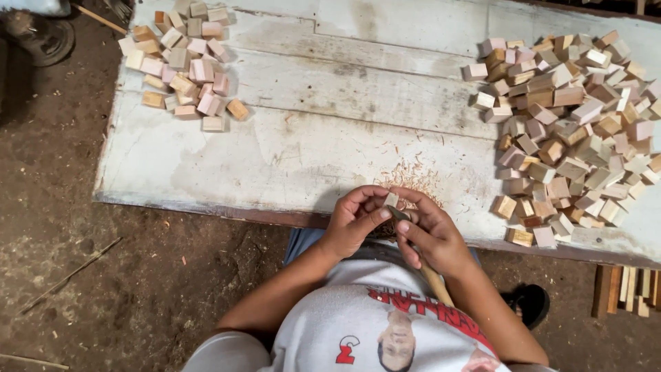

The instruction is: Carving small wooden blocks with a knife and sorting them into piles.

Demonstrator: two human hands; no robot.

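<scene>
My left hand point(354, 220) grips a small pale wooden block point(391, 200) at the near edge of a worn white board table point(289, 151). My right hand point(430, 231) holds a knife with a wooden handle point(435, 281), its blade point(399, 213) lying against the block. The two hands touch each other around the block. A patch of fine wood shavings point(412, 180) lies on the board just beyond them.
A big heap of small wooden blocks point(571, 124) covers the right of the board. A smaller pile of blocks point(182, 65) sits at the far left. Below the board is a dirt floor point(103, 275) with sticks point(69, 275), and wooden strips point(626, 289) lie at right.
</scene>
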